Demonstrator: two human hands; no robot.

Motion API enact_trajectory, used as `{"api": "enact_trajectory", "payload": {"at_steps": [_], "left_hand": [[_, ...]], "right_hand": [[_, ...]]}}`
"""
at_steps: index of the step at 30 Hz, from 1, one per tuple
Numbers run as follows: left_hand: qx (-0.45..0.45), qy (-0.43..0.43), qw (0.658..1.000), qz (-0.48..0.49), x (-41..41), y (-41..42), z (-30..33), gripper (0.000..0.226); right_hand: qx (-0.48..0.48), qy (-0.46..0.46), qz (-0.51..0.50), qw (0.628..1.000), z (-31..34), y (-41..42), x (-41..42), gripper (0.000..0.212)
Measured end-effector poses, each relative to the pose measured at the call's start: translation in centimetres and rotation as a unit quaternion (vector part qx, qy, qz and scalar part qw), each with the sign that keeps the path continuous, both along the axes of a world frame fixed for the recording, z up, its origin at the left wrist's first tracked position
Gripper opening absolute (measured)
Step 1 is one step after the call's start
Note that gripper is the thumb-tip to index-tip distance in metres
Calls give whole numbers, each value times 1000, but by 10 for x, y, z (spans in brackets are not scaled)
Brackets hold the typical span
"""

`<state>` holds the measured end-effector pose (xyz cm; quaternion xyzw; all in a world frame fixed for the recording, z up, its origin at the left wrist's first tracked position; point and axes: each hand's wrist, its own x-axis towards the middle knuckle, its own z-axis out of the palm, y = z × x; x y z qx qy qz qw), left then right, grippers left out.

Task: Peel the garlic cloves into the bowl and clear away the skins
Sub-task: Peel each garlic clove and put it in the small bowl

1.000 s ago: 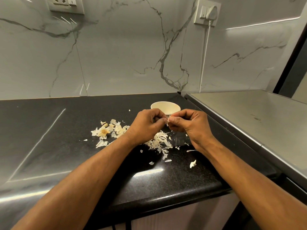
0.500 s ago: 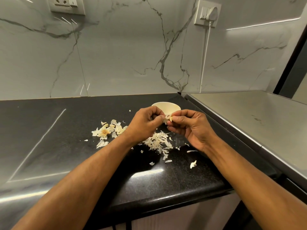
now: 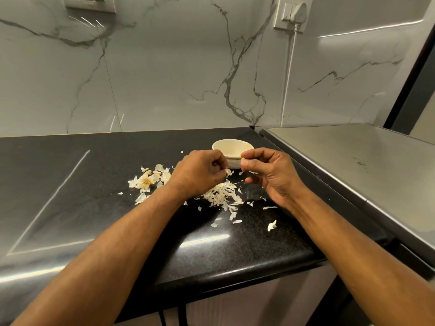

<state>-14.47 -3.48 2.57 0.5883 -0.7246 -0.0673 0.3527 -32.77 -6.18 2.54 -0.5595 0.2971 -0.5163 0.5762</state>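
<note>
Two hands are working just above a black countertop (image 3: 247, 250), close together but not touching; the left hand (image 3: 199, 176) is curling its fingers inward and pinching a pale scrap of skin (image 3: 227, 171) at its fingertips, while the right hand (image 3: 270, 175) is pinching a small garlic clove (image 3: 242, 158) between thumb and forefinger, its other fingers loosely bent below; the clove is showing only as a small pale tip, so whether any skin is clinging to it cannot be told. A cream bowl (image 3: 231, 147) is standing on the counter just beyond the hands, slightly to the far side of the gap between them; the right thumb and forefinger are hovering at its near rim, and what is lying inside is hidden from this angle. A heap of garlic skins (image 3: 221, 196) is lying on the counter directly under the hands, with loose flakes trailing toward the near right; a larger white fragment (image 3: 271, 225) is sitting apart at the near right. To the left, a second cluster of papery husk with a dry root base (image 3: 147, 181) is spreading over the counter. A steel surface (image 3: 353, 165) is adjoining the counter on the right; a marble wall (image 3: 164, 78) is rising behind, carrying a plugged socket (image 3: 294, 12) with a white cord (image 3: 288, 74) hanging down.
</note>
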Motion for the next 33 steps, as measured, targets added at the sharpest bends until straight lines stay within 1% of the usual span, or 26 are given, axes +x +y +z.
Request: {"api": "enact_trajectory", "payload": {"at_steps": [2, 5, 8, 12, 14, 19, 20, 22, 24, 26, 28, 29, 30, 31, 32, 33], "left_hand": [[8, -10, 1000, -1, 0, 1, 1, 25], [24, -17, 1000, -7, 3, -1, 1, 10], [34, -12, 999, -7, 8, -3, 1, 5], [43, -9, 999, -12, 11, -3, 4, 12], [42, -6, 999, -12, 13, -3, 4, 16], [33, 5, 999, -11, 16, -6, 3, 13], [30, 7, 999, -11, 17, -5, 3, 13], [32, 5, 999, -8, 19, -6, 4, 15], [44, -5, 999, -6, 21, -6, 6, 20], [54, -17, 998, -6, 22, -6, 6, 26], [56, -27, 998, -7, 22, -6, 6, 29], [55, -29, 998, -5, 23, -6, 6, 28], [54, -29, 998, -3, 24, -7, 6, 27], [52, -27, 998, -1, 25, -7, 5, 25], [51, -24, 998, 1, 26, -8, 5, 23], [49, -21, 999, 3, 26, -8, 5, 22]], "right_hand": [[-21, 19, -15, 999, -2, -1, 0, 12], [-60, 43, -49, 996, 0, -3, -2, 11], [-134, 110, -106, 979, 6, -10, -3, 11], [-247, 229, -147, 930, 16, -24, 0, 12], [-288, 272, -167, 903, 20, -35, 3, 13], [-348, 392, -196, 829, 27, -56, 11, 20], [-357, 408, -194, 817, 27, -56, 12, 20], [-382, 412, -194, 804, 26, -53, 11, 19], [-398, 400, -184, 805, 21, -45, 7, 17], [-395, 408, -150, 809, 16, -34, 3, 16], [-364, 438, -75, 818, 10, -23, -2, 18], [-341, 458, -27, 820, 6, -17, -3, 23], [-319, 479, 20, 818, 4, -12, -3, 30], [-311, 499, 57, 807, 0, -8, -2, 37], [-319, 518, 81, 790, -3, -4, 0, 40], [-336, 529, 92, 774, -7, -3, 2, 36]]}}
